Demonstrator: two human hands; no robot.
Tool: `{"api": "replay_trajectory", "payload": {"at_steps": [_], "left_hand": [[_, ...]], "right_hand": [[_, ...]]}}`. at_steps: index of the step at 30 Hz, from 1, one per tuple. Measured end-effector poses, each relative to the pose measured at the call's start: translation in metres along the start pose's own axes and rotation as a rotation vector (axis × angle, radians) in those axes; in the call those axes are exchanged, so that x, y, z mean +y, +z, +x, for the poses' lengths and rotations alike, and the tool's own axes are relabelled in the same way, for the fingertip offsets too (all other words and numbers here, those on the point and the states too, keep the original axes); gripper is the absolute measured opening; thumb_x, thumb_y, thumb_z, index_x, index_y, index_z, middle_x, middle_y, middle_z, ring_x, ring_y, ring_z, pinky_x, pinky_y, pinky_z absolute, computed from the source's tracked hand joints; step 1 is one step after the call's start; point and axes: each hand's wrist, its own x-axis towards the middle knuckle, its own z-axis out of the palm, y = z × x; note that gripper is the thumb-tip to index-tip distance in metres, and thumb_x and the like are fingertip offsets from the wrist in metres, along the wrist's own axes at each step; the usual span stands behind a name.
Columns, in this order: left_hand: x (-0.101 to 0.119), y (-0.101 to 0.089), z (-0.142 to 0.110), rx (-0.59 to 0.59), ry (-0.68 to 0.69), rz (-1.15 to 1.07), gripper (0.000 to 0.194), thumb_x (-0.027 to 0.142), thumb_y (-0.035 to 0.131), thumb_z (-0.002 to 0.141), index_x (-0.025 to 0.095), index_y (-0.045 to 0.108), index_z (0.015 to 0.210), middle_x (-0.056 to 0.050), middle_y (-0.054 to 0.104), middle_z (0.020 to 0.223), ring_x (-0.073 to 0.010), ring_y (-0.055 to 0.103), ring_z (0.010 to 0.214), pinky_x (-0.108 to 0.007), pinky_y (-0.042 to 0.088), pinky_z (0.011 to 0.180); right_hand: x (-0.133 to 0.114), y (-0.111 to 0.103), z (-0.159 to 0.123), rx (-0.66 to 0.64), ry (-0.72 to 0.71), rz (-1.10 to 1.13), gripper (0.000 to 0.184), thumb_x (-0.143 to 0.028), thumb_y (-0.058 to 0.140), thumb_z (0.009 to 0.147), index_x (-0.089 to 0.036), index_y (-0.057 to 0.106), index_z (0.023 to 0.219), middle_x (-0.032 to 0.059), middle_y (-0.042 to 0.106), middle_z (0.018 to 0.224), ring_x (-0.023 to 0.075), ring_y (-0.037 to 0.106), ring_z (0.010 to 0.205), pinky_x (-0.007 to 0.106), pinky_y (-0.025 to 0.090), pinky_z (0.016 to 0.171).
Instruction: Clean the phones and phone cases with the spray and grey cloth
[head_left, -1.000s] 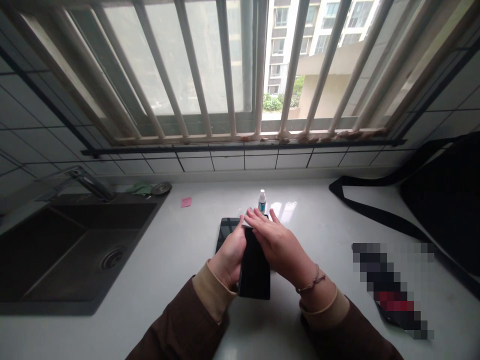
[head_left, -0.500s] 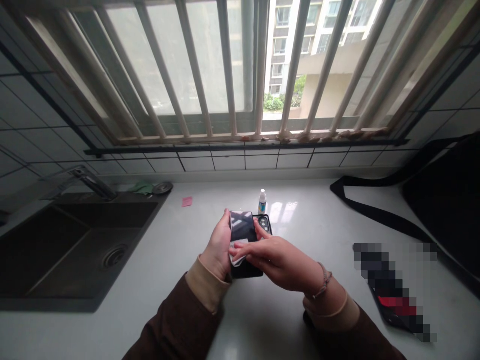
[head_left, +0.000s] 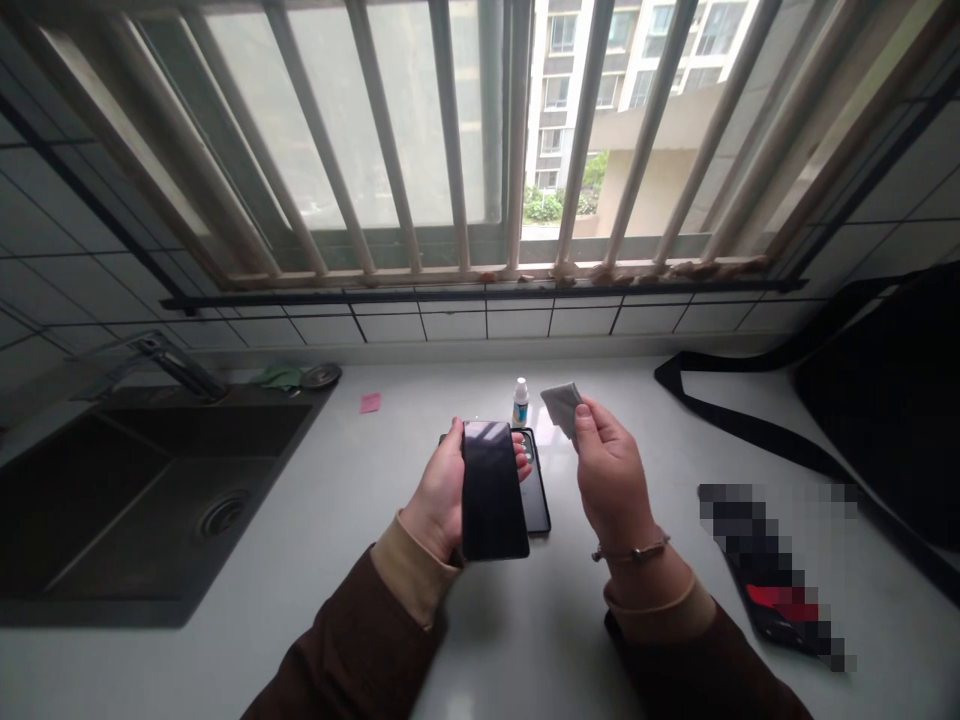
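My left hand (head_left: 441, 490) is wrapped round a black smartphone (head_left: 493, 500), its dark glossy screen facing me and its fingertips showing at the right edge. My right hand (head_left: 611, 460) is closed on a small folded grey cloth (head_left: 562, 405), pinched between thumb and fingers, up and to the right of the phone. Partly hidden behind the phone, a black phone case (head_left: 537, 495) with camera holes lies on the counter. Just beyond the case stands a small white bottle (head_left: 520, 405) with a blue label.
A dark sink (head_left: 172, 500) with a faucet (head_left: 180, 368) is at left. A pink paper slip (head_left: 370, 403) lies on the white counter (head_left: 315, 560). To the right are a black strap (head_left: 750, 415), a black bag (head_left: 885, 380) and a blurred-out dark item (head_left: 780, 590). A barred window rises behind.
My right hand has lifted off the phone screen with the cloth and moved up and right, baring the whole screen. My left hand still holds the phone in nearly the same place.
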Motion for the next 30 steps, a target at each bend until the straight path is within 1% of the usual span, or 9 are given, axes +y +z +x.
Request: {"api": "replay_trajectory", "payload": {"at_steps": [4, 7, 11, 15, 20, 22, 25, 27, 30], "left_hand": [[-0.005, -0.002, -0.001, -0.143, -0.023, 0.006, 0.069, 0.064, 0.044, 0.107, 0.005, 0.071, 0.13, -0.021, 0.079, 0.106, -0.0288, 0.078, 0.093, -0.043, 0.062, 0.097], [-0.006, -0.004, 0.002, -0.158, -0.004, -0.033, 0.062, 0.062, 0.045, 0.108, 0.01, 0.071, 0.13, -0.02, 0.079, 0.112, -0.0314, 0.078, 0.101, -0.047, 0.06, 0.101], [-0.003, -0.004, 0.01, 0.023, 0.133, -0.054, 0.063, 0.061, 0.042, 0.108, 0.007, 0.072, 0.121, -0.021, 0.079, 0.1, -0.0318, 0.079, 0.091, -0.047, 0.063, 0.094], [0.005, -0.006, 0.016, 0.24, 0.266, -0.094, 0.073, 0.067, 0.032, 0.107, 0.007, 0.072, 0.113, -0.018, 0.075, 0.086, -0.0287, 0.076, 0.073, -0.044, 0.066, 0.076], [0.013, -0.012, 0.016, 0.251, 0.323, -0.168, 0.078, 0.073, 0.026, 0.105, 0.009, 0.072, 0.105, -0.017, 0.073, 0.083, -0.0284, 0.074, 0.072, -0.042, 0.065, 0.069], [0.016, -0.014, 0.013, 0.243, 0.328, -0.194, 0.08, 0.073, 0.024, 0.106, 0.009, 0.072, 0.105, -0.017, 0.073, 0.084, -0.0286, 0.075, 0.074, -0.041, 0.066, 0.07], [0.021, -0.012, 0.008, 0.188, 0.262, -0.154, 0.079, 0.068, 0.023, 0.108, 0.006, 0.072, 0.109, -0.019, 0.074, 0.086, -0.0304, 0.076, 0.077, -0.045, 0.066, 0.073], [0.022, -0.009, 0.004, 0.106, 0.155, -0.097, 0.075, 0.065, 0.028, 0.109, 0.004, 0.072, 0.115, -0.021, 0.076, 0.092, -0.0314, 0.077, 0.08, -0.048, 0.066, 0.076], [0.019, -0.005, -0.002, -0.023, -0.001, -0.029, 0.07, 0.062, 0.04, 0.108, 0.001, 0.07, 0.124, -0.023, 0.078, 0.1, -0.0311, 0.078, 0.087, -0.047, 0.066, 0.086]], "right_hand": [[0.007, 0.007, -0.006, -0.319, -0.348, -0.293, 0.041, -0.027, 0.044, 0.113, -0.026, 0.064, 0.149, 0.0094, 0.067, 0.152, 0.027, 0.061, 0.145, 0.055, 0.042, 0.13], [0.012, 0.015, -0.012, -0.546, -0.489, -0.441, 0.044, -0.016, 0.041, 0.112, -0.026, 0.064, 0.148, 0.0082, 0.063, 0.157, 0.0276, 0.05, 0.154, 0.059, 0.032, 0.134], [0.008, 0.019, -0.016, -0.748, -0.532, -0.473, 0.043, -0.012, 0.043, 0.11, -0.027, 0.065, 0.145, 0.0063, 0.063, 0.157, 0.0268, 0.046, 0.156, 0.06, 0.028, 0.135], [-0.007, 0.016, -0.018, -0.957, -0.515, -0.347, 0.043, -0.009, 0.048, 0.108, -0.03, 0.067, 0.142, 0.0029, 0.066, 0.153, 0.023, 0.052, 0.153, 0.058, 0.015, 0.138], [-0.025, 0.006, -0.018, -1.06, -0.408, -0.17, 0.035, -0.014, 0.052, 0.109, -0.03, 0.072, 0.132, 0.0007, 0.076, 0.14, 0.0221, 0.059, 0.147, 0.058, 0.002, 0.138], [-0.028, 0.002, -0.016, -1.059, -0.335, -0.086, 0.031, -0.021, 0.052, 0.111, -0.029, 0.075, 0.13, 0.0017, 0.081, 0.129, 0.0232, 0.069, 0.137, 0.057, 0.011, 0.138], [-0.028, -0.003, -0.01, -0.936, -0.109, 0.057, 0.033, -0.037, 0.05, 0.113, -0.026, 0.078, 0.125, 0.005, 0.084, 0.118, 0.0242, 0.079, 0.114, 0.05, 0.05, 0.121], [-0.023, -0.005, -0.006, -0.684, 0.013, 0.126, 0.038, -0.044, 0.048, 0.113, -0.024, 0.079, 0.125, 0.0077, 0.082, 0.122, 0.0256, 0.079, 0.112, 0.046, 0.061, 0.105], [-0.011, -0.005, -0.001, -0.237, 0.0, 0.026, 0.038, -0.045, 0.049, 0.113, -0.024, 0.075, 0.13, 0.0096, 0.08, 0.127, 0.0284, 0.075, 0.119, 0.051, 0.058, 0.109]]}}
